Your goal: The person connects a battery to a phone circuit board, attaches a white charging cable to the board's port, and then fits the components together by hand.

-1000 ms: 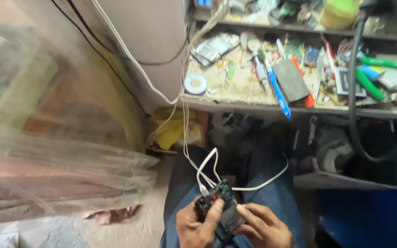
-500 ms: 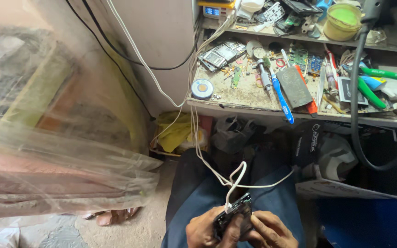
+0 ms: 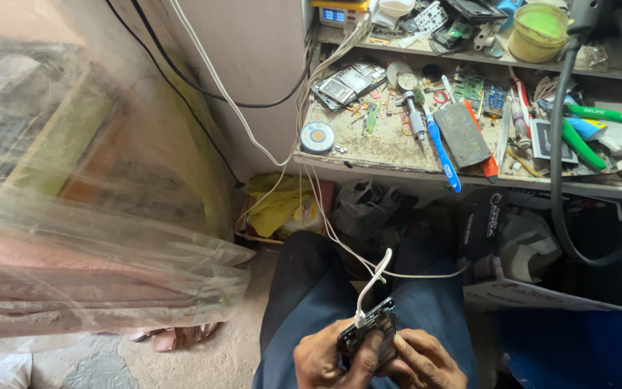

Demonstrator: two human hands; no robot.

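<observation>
While I sit, my left hand [image 3: 325, 358] and right hand [image 3: 422, 362] both clasp the small dark phone [image 3: 368, 333] over my lap. Its long axis tilts up to the right, white cable [image 3: 376, 274] plugged in at its upper left corner, nearer my left hand.

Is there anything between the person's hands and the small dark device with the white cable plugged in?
Nothing visible: the left hand and right hand both grip the small dark rectangular device directly over the lap, and its white cable leaves from the top end.
</observation>
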